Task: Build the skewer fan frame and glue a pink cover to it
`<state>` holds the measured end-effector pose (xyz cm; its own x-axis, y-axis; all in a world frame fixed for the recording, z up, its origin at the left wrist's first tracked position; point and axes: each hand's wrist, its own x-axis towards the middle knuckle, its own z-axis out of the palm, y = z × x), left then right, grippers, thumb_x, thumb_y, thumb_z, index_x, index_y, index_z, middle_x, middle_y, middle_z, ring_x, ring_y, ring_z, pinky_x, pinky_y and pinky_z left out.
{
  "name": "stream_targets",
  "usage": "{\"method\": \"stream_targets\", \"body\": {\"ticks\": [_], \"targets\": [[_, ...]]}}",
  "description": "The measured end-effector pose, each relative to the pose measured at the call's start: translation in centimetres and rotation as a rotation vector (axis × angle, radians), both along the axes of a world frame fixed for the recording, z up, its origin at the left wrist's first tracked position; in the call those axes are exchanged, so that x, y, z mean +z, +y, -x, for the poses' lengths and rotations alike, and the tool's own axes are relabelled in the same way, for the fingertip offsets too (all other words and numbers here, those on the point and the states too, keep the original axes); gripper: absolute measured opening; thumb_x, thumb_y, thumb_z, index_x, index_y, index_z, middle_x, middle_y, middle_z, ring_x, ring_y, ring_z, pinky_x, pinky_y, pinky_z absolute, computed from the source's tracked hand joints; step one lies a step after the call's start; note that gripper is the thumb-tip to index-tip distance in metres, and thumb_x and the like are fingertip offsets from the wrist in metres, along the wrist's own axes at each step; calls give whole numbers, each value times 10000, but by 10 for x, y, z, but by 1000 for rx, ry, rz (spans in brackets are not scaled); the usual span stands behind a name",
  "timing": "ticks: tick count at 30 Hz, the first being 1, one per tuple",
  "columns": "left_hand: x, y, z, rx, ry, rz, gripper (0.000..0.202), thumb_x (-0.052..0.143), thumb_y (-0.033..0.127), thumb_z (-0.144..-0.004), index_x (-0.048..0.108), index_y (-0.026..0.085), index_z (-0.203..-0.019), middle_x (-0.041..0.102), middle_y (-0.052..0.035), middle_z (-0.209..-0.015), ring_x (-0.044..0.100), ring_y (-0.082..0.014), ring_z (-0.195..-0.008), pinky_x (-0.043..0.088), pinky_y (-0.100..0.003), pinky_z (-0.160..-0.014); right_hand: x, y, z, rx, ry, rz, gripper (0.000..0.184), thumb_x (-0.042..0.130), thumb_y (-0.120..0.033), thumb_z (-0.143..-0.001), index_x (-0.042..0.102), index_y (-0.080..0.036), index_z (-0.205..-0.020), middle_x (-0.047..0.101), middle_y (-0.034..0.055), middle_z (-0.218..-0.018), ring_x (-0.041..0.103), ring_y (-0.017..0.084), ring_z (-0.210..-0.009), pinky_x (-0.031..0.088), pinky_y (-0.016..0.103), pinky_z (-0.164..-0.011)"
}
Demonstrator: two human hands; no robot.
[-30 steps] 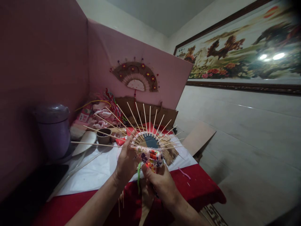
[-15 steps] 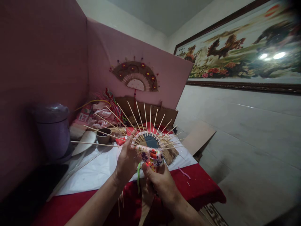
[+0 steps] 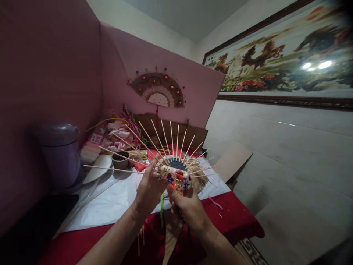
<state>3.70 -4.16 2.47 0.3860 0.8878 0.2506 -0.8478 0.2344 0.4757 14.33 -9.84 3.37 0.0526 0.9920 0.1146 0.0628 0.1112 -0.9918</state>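
My left hand [image 3: 149, 188] is closed on the left side of a half-round fan frame [image 3: 178, 164], dark in the middle with a pale rim. Thin wooden sticks [image 3: 171, 138] spread out from that rim like rays. My right hand [image 3: 191, 210] wraps around the handle of a flower-patterned hot glue gun [image 3: 176, 176], with a small red light glowing near the thumb. The gun's body lies across the near side of the frame, its nozzle end towards my left hand. Whether the nozzle touches the frame is hidden.
A finished fan [image 3: 157, 88] hangs on the pink board. Across the table are a brown cup [image 3: 120, 162], a pale fan-shaped piece [image 3: 98, 168], pink fabric [image 3: 118, 129] and a purple bin [image 3: 62, 158]. A green strip [image 3: 161, 209] and a pink strip [image 3: 215, 202] lie nearer.
The glue gun has tipped slightly and shifted up a little against the frame. The fan frame has tilted a bit, its sticks moving slightly right. Both hands keep their hold.
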Motion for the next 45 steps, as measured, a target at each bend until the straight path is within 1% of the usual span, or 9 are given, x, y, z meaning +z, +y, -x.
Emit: {"method": "stream_targets", "body": {"ticks": [3, 7, 12, 14, 18, 25, 30, 36, 45], "targets": [[3, 0, 0, 14, -3, 26, 455, 455, 278, -838, 404, 323, -1288, 653, -8, -1010, 618, -143, -836, 442, -317, -855, 1, 0, 2, 15, 4, -37, 382, 592, -536, -706, 573, -162, -628, 408, -65, -342, 376, 68, -295, 329, 190, -320], [10, 0, -1, 15, -60, 25, 401, 431, 328, -851, 455, 280, -1249, 664, -37, -957, 619, -164, -789, 469, -360, -788, -2, -4, -1, -9, 33, -4, 416, 569, -560, -711, 517, -162, -601, 406, -71, -358, 363, 58, -267, 267, 177, -280], [13, 1, 1, 10, -85, -5, 363, 434, 349, -849, 479, 279, -1203, 661, -59, -980, 617, -240, -888, 419, -510, -844, -3, -11, -26, -165, 156, 29, 456, 607, -599, -644, 484, -162, -615, 442, -69, -436, 393, 47, -286, 256, 162, -283], [14, 1, 2, 20, -90, 6, 352, 455, 352, -839, 492, 275, -1180, 666, -55, -960, 619, -249, -892, 399, -537, -862, -3, -13, -38, -234, 168, 11, 461, 626, -594, -626, 494, -152, -609, 445, -64, -444, 391, 39, -292, 249, 158, -293], [15, 1, 2, 27, -91, 26, 344, 472, 364, -826, 505, 275, -1156, 667, -51, -954, 619, -258, -900, 394, -548, -864, -6, -16, -54, -266, 151, 22, 455, 665, -575, -589, 522, -144, -613, 435, -67, -445, 392, 39, -284, 229, 160, -284], [15, 2, 2, 30, -72, -14, 341, 411, 366, -853, 503, 239, -1155, 666, -73, -949, 613, -252, -914, 352, -567, -900, -11, -18, -60, -294, 140, 70, 463, 671, -576, -573, 539, -140, -653, 432, -70, -434, 390, 50, -268, 219, 164, -257], [15, 2, 3, 19, -73, -44, 324, 404, 336, -858, 503, 240, -1151, 669, -74, -930, 610, -251, -930, 331, -573, -915, -12, -17, -63, -305, 94, 70, 469, 631, -595, -609, 504, -145, -589, 433, -62, -412, 400, 54, -262, 240, 163, -262], [15, 2, 2, 13, -88, -22, 313, 425, 326, -849, 511, 238, -1137, 674, -73, -923, 615, -258, -915, 344, -584, -897, -15, -15, -65, -325, 41, 73, 501, 625, -630, -582, 482, -153, -524, 423, -53, -382, 404, 67, -260, 245, 175, -259], [16, 2, 2, 25, -69, -3, 322, 425, 330, -846, 514, 233, -1140, 669, -80, -923, 617, -263, -901, 345, -599, -889, -24, -12, -70, -278, -110, 65, 523, 525, -644, -677, 456, -167, -472, 406, -35, -302, 373, 73, -248, 256, 185, -272]]}}
